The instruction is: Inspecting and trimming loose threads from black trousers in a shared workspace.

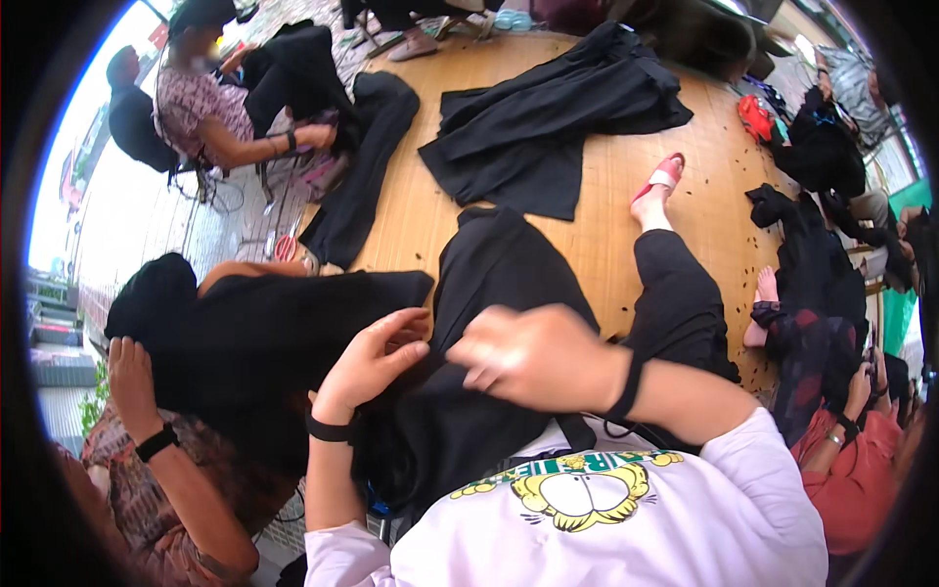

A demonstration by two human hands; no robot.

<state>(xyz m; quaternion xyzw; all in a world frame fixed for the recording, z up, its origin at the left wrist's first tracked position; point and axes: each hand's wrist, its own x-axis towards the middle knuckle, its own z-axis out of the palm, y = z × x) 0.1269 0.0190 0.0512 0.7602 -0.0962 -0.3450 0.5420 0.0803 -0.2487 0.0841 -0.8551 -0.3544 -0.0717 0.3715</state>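
Somewhat blurred, the right hand (538,359) overlaps black cloth (504,262); grip unclear.

the person's left hand (377,357) is held up, fingers loosely curved, thumb spread, left forearm (334,474) upright; the right hand (536,356), blurred, has bent fingers toward it, near but apart, right forearm (690,399) slanting

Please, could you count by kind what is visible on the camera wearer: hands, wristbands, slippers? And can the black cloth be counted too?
Hands: 2 (left hand, right hand)
Black wristbands: 2
Red-and-white slipper: 1
Total: 5
Black cloth: not counted; pieces overlap, so no sure number.
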